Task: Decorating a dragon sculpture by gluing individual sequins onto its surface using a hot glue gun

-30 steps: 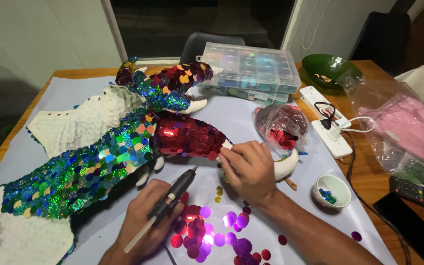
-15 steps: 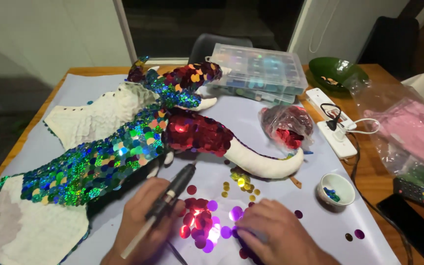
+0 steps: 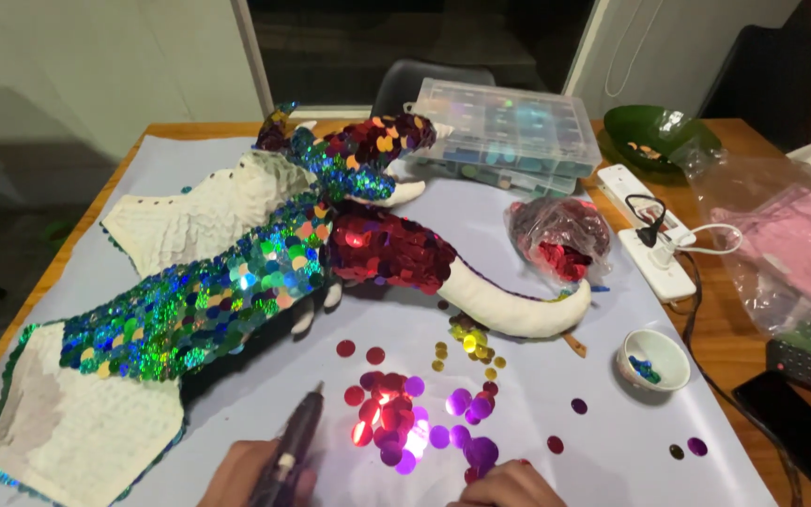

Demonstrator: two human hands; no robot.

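Your left hand (image 3: 253, 474) is closed around the dark glue gun (image 3: 295, 446), nozzle pointing away from you toward the sequin dragon (image 3: 237, 282); your right hand (image 3: 511, 486) lies at the near edge of the pile of loose sequins (image 3: 405, 422), but so little of it shows that I cannot tell if the fingers are open or pinch a piece. In my judgement the risk is the nozzle: it hangs just above the pale paper sheet (image 3: 612, 451) beside the pile, so a drip could stick the flat round discs together or mark the sheet; a sleeve could also scatter the light, slippery discs. Beyond the pile, the dragon lies long and soft; its shiny green-blue scales pass into red ones, and the bare tail (image 3: 509, 310) looks like matt cream cloth. Right of the tail stands a small white bowl (image 3: 654, 359); behind the dragon are a crinkled bag of red sequins (image 3: 556, 239) and a clear plastic compartment box (image 3: 504, 131).
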